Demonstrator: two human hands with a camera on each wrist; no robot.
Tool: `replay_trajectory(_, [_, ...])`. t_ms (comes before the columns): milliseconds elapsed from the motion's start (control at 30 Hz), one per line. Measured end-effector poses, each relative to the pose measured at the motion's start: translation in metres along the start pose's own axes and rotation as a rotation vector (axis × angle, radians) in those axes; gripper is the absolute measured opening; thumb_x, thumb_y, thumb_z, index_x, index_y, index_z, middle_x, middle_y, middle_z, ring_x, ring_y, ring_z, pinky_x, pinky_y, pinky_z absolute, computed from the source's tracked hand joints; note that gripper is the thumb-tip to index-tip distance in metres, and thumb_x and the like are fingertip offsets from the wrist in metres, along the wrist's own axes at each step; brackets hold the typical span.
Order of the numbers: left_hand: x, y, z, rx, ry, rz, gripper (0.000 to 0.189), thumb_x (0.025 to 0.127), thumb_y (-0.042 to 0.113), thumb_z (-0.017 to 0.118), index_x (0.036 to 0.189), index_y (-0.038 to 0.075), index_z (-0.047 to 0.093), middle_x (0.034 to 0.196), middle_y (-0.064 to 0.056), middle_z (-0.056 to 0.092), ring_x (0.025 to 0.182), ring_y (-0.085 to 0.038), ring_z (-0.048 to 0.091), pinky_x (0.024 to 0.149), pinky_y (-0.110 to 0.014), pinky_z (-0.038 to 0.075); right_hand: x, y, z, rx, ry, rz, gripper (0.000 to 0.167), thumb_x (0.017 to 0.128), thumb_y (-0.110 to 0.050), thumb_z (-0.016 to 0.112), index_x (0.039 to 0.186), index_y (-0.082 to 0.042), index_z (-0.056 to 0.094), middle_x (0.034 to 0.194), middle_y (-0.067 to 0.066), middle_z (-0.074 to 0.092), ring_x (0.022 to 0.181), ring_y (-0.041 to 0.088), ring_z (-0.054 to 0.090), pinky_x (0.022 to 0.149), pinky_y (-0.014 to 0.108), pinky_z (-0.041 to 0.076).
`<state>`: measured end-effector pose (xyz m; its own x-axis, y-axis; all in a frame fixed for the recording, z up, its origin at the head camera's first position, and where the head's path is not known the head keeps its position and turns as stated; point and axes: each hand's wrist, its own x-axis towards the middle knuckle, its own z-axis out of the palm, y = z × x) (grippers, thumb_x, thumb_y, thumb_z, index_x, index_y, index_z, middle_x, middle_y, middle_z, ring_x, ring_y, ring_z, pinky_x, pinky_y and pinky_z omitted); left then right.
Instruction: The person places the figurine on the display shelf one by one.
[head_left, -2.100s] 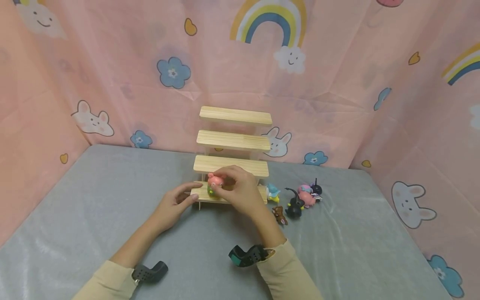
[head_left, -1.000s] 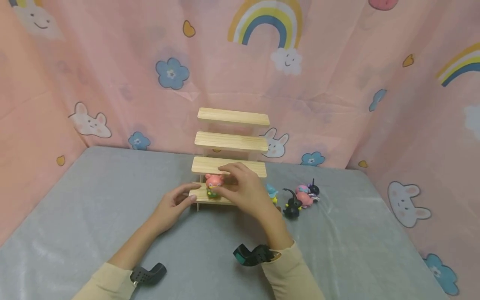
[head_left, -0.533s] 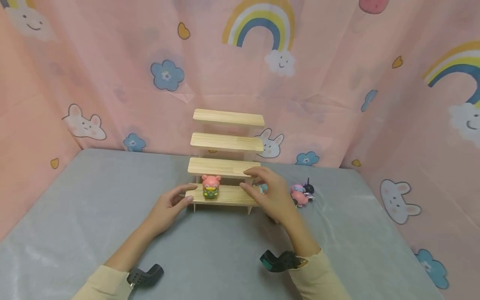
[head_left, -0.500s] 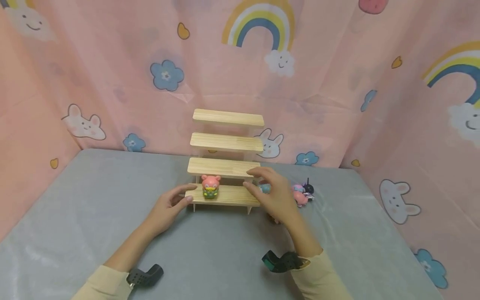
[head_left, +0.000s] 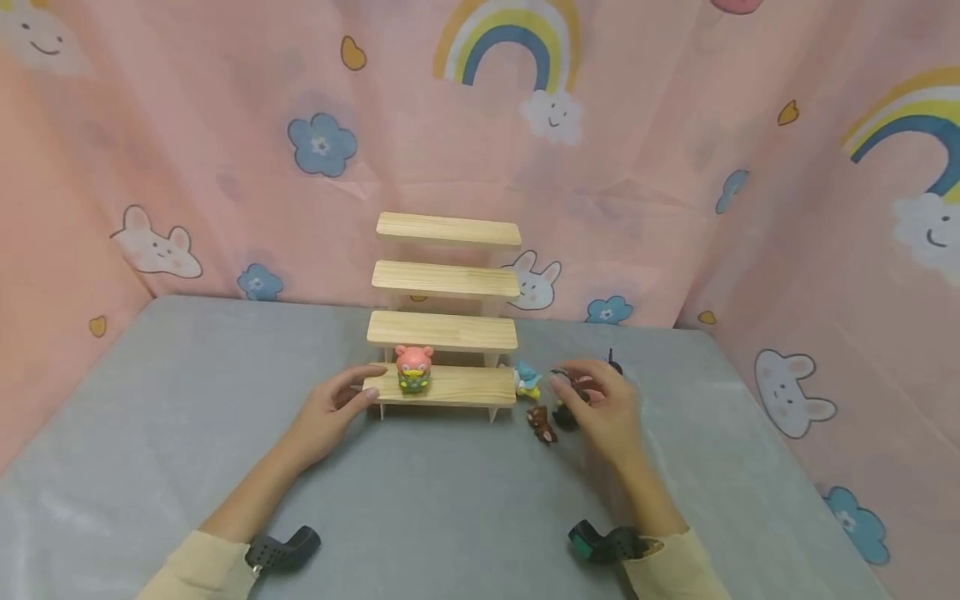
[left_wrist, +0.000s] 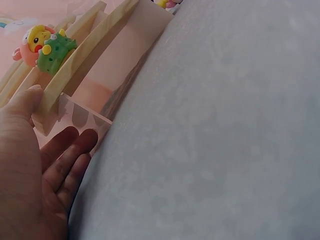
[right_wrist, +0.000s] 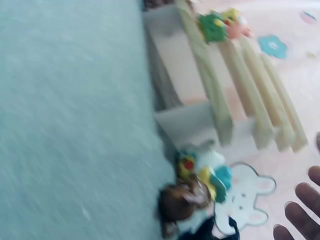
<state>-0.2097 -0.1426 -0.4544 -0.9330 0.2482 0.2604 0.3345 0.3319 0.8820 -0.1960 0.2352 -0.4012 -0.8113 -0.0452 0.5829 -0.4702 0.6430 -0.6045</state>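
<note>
My left hand (head_left: pixel 330 417) grips the left end of the lowest step of a tiered wooden display stand (head_left: pixel 465 385), with the other fingers lying beneath the step in the left wrist view. A figurine in a pink eared hood and green outfit (head_left: pixel 414 369) stands upright on that step, left of its middle, apart from both hands. My right hand (head_left: pixel 607 408) hovers at a black figurine (head_left: pixel 566 415), thumb and fingers parted with nothing between them. In the right wrist view the fingertips (right_wrist: pixel 302 210) show spread at the right edge.
Beside the stand's right end lie a blue, white and yellow figurine (head_left: pixel 527 380) and a brown figurine (head_left: pixel 541 425). Other figurines are partly hidden behind my right hand. The upper steps (head_left: pixel 442 331) rise towards a pink printed curtain (head_left: pixel 247 167). Grey cloth (head_left: pixel 420 517) covers the table.
My right hand let go of the pink-hooded figurine on the lowest step and moved right to the loose figurines. My left hand keeps its place on the stand. The head view shifted slightly.
</note>
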Motion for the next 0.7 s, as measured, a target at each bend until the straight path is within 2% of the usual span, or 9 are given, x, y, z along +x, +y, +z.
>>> replay_trajectory(67, [-0.001, -0.001, -0.001, 0.006, -0.003, 0.001, 0.034, 0.104, 0.020, 0.058, 0.137, 0.012, 0.061, 0.143, -0.015, 0.060, 0.103, -0.012, 0.069, 0.082, -0.024, 0.053, 0.000, 0.004, -0.005, -0.025, -0.007, 0.033, 0.024, 0.085, -0.014, 0.082, 0.107, -0.008, 0.075, 0.105, 0.011, 0.074, 0.092, 0.025, 0.067, 0.079, 0.034, 0.060])
replay_trajectory(300, [-0.003, 0.000, -0.003, 0.005, 0.002, -0.002, 0.034, 0.104, 0.020, 0.058, 0.137, 0.013, 0.061, 0.142, -0.015, 0.060, 0.106, -0.009, 0.068, 0.081, -0.024, 0.052, 0.000, 0.020, -0.009, -0.108, -0.029, 0.010, 0.025, 0.084, -0.012, 0.082, 0.107, -0.007, 0.074, 0.102, 0.012, 0.074, 0.086, 0.026, 0.069, 0.074, 0.033, 0.058])
replay_trajectory(500, [0.000, -0.001, -0.002, 0.011, 0.004, 0.004, 0.034, 0.104, 0.021, 0.058, 0.137, 0.013, 0.062, 0.142, -0.014, 0.061, 0.105, -0.007, 0.068, 0.084, -0.023, 0.053, -0.002, 0.031, -0.009, -0.047, -0.094, 0.055, 0.025, 0.086, -0.010, 0.080, 0.109, -0.005, 0.073, 0.108, 0.013, 0.073, 0.088, 0.031, 0.073, 0.074, 0.043, 0.061])
replay_trajectory(600, [0.000, -0.002, -0.001, 0.006, 0.004, 0.007, 0.034, 0.104, 0.020, 0.058, 0.136, 0.013, 0.062, 0.142, -0.014, 0.061, 0.105, -0.005, 0.068, 0.085, -0.023, 0.053, -0.004, 0.035, -0.009, -0.019, -0.112, 0.086, 0.025, 0.087, -0.011, 0.079, 0.111, -0.006, 0.073, 0.110, 0.012, 0.072, 0.091, 0.030, 0.073, 0.077, 0.042, 0.061])
replay_trajectory(700, [0.001, -0.001, -0.001, 0.007, 0.005, 0.002, 0.034, 0.104, 0.021, 0.058, 0.136, 0.013, 0.062, 0.142, -0.014, 0.060, 0.105, -0.005, 0.068, 0.086, -0.023, 0.053, -0.006, 0.041, -0.008, -0.013, -0.114, 0.054, 0.027, 0.085, -0.009, 0.081, 0.110, -0.005, 0.073, 0.107, 0.011, 0.073, 0.088, 0.028, 0.072, 0.075, 0.039, 0.060])
